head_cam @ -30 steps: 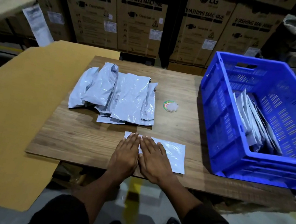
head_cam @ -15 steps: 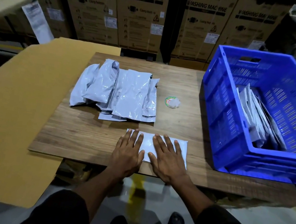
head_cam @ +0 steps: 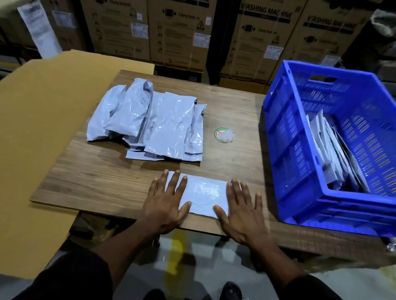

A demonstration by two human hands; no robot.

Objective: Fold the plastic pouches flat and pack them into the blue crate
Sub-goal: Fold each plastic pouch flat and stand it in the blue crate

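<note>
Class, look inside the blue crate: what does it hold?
Inside the blue crate, a row of flat grey pouches stands on edge, leaning against each other. Their lower edges and the crate floor beneath them are hidden by the near wall.

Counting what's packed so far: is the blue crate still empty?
No: the blue crate already holds several flattened pouches leaning on edge inside it.

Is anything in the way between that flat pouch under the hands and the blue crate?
Nothing visible: bare table lies between the pouch and the blue crate, though its near wall must be cleared. Both hands press the pouch.
</note>
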